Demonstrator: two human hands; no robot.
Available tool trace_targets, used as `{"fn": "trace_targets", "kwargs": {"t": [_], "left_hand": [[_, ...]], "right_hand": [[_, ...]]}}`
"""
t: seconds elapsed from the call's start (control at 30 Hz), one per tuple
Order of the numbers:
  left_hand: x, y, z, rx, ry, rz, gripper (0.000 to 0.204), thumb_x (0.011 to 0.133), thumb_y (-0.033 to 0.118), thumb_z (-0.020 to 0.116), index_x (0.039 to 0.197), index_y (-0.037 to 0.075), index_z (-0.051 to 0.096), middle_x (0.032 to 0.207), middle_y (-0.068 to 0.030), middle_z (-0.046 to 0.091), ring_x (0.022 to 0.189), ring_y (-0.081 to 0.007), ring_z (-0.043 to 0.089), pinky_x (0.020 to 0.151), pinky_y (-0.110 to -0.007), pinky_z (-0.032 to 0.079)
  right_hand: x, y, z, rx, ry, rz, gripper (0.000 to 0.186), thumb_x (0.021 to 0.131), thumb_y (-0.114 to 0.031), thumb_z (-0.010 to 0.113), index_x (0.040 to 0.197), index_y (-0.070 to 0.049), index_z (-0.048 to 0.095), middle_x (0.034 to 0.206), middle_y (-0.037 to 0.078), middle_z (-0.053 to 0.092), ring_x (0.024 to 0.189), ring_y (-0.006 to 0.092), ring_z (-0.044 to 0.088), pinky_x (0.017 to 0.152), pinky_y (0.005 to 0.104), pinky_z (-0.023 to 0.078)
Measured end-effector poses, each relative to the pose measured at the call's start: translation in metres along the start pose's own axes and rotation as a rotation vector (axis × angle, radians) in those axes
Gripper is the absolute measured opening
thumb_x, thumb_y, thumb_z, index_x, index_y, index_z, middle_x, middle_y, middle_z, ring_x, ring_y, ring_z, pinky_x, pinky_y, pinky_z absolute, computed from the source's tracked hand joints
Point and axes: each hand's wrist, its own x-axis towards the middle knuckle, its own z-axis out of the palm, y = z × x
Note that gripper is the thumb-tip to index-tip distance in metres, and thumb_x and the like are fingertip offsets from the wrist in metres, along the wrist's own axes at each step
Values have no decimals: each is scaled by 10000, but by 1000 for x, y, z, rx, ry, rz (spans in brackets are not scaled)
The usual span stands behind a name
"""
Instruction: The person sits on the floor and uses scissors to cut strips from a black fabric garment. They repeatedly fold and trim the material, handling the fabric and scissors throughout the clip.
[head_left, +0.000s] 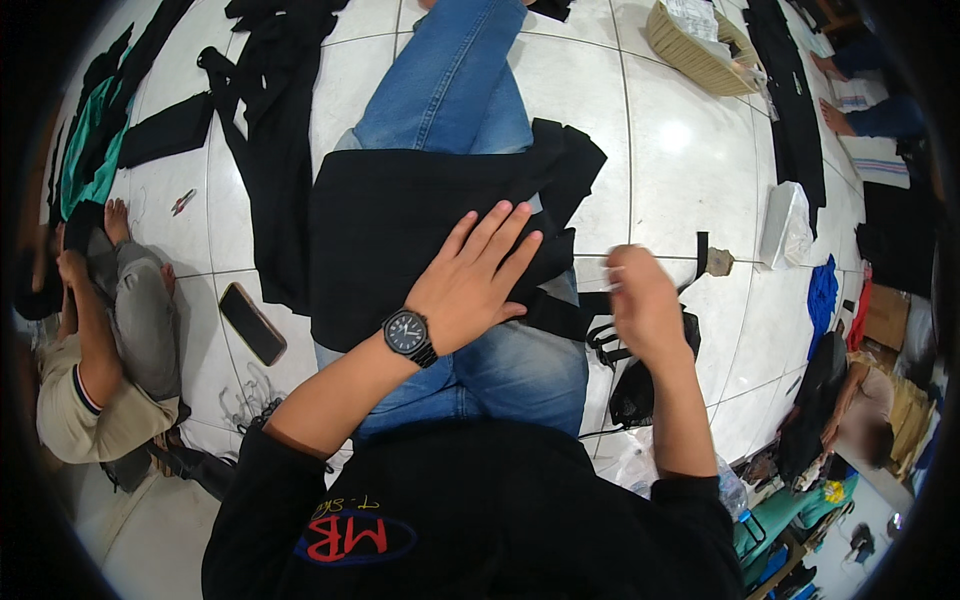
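Across my jeans-clad thighs lies a folded piece of black fabric (370, 230), with loose cut flaps on its right side. My left hand (478, 265) presses flat on it, fingers stretched out, a black watch on the wrist. Beside the fingertips shows a small pale grey patch (535, 204). Off to the right, my right hand (645, 300) is raised apart from the fabric. Its fingers are curled together and slightly blurred; what they hold, if anything, I cannot make out. A black strap (555, 315) crosses my right thigh below the fabric.
Left on the tiles are a phone (253, 323), long black cloth (285, 150) and a small red-handled tool (183, 202). A seated person (105, 390) is beyond. To the right are a woven basket (690, 75), a white plastic bag (787, 225) and a black mesh bag (635, 395).
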Motion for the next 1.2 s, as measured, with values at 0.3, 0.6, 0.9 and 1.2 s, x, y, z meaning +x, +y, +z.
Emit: {"fn": "trace_targets", "kwargs": {"t": [0.3,0.6,0.9,1.2], "left_hand": [[-8,-2,4,141,-28,32,763,842,388,694,1456,20,427,1587,-143,320,1487,-269,269,1184,-487,256],[-35,1,2,212,-26,-117,681,868,342,673,1422,1,471,1541,-158,402,1457,-259,342,1196,-492,231],[-38,-5,9,265,14,-86,611,879,299,673,1388,2,515,1499,-159,460,1422,-259,400,1190,-497,248],[-46,-5,-10,221,38,-126,594,857,345,689,1325,-2,575,1444,-164,517,1409,-275,416,1188,-530,238]], "right_hand": [[-50,112,-70,-483,-338,481,105,825,-110,645,853,-31,707,749,133,657,794,349,636,780,468,513],[26,-37,-16,1025,418,5,360,1011,-290,526,927,49,614,983,224,677,927,345,637,895,449,485],[-25,91,-62,-651,-286,53,103,864,-150,617,845,-95,702,883,144,703,842,299,655,807,389,488],[12,-39,-11,1075,8,201,373,1024,-312,510,918,29,617,923,182,664,877,252,623,790,361,479]]}}
